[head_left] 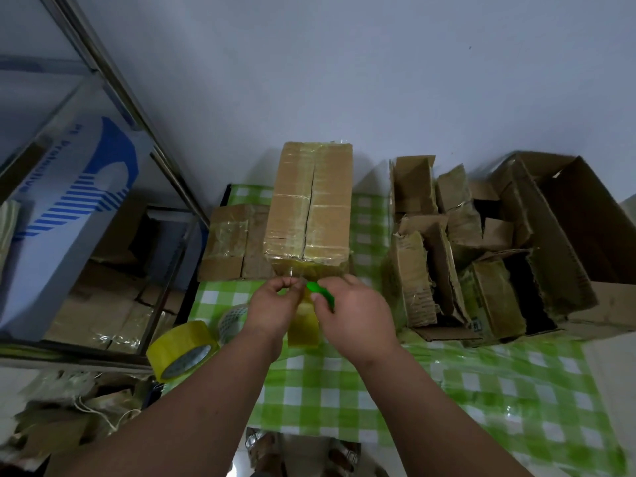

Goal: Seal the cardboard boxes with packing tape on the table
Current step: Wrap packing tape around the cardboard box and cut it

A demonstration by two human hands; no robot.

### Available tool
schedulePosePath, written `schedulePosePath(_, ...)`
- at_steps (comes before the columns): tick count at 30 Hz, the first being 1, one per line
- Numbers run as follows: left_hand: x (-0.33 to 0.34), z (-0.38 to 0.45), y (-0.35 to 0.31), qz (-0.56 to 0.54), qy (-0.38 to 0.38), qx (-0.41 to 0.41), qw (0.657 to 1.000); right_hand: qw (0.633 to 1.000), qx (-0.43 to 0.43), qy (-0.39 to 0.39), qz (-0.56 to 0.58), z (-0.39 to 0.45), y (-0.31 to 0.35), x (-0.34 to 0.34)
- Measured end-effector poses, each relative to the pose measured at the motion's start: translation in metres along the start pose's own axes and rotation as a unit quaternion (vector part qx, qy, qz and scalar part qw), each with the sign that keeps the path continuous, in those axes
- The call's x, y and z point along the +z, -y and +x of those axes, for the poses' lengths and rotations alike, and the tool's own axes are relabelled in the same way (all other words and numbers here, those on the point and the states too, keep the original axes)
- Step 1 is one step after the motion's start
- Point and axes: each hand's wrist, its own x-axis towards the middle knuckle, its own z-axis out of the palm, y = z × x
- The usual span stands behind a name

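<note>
Nearest the camera, two bare forearms reach out over the table (481,390), which wears a green-and-white checked cloth. The left hand (275,304) has its fingers curled and pinches the clear end of the packing tape (303,323), a yellowish strip that hangs down between the wrists. The right hand (351,304) is closed around a small green cutter (321,292), its tip touching the tape just beside the left fingertips; whether a blade is actually through the film is hard to tell from this angle. To the left, near the table edge, lie a yellow tape roll (179,349) and, just behind it, a paler roll (232,318). Directly beyond the hands stands the tall box (309,208), its top seam and near edge already glossy with tape, and the strip in hand seems to run from its near end. A lower taped box (234,242) sits touching its left side. Further right, a large open carton (557,222) holds several small boxes (447,249) with flaps up and no fresh seal. By my reading, the tall box is all but finished, needing only the tape cut and pressed down, while the pile on the right remains to be sealed.
</note>
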Motion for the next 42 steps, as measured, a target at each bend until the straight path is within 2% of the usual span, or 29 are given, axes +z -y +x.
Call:
schedulePosePath(7,-0.001,0.003,0.002,0.018,-0.004,0.021,1.000,0.999,0.004,0.032,-0.027,0.006,0.012,-0.001)
schedulePosePath(15,0.000,0.006,0.000,0.049,-0.001,0.019,0.999,0.998,0.034,0.031,-0.051,0.013,0.021,-0.003)
schedulePosePath(22,0.000,0.008,0.004,0.029,0.002,0.003,1.000,0.995,0.061,0.043,-0.067,0.016,0.025,-0.002)
schedulePosePath(32,-0.003,0.013,0.003,0.052,0.021,0.022,0.998,0.992,0.069,0.032,-0.101,0.011,0.007,-0.001)
schedulePosePath(37,-0.007,0.018,-0.001,0.039,-0.004,0.002,0.999,0.989,0.078,0.025,-0.120,0.005,-0.006,-0.001)
schedulePosePath(42,-0.010,0.016,-0.005,0.039,0.030,-0.003,0.999,0.987,0.121,0.038,-0.097,-0.009,-0.021,0.014)
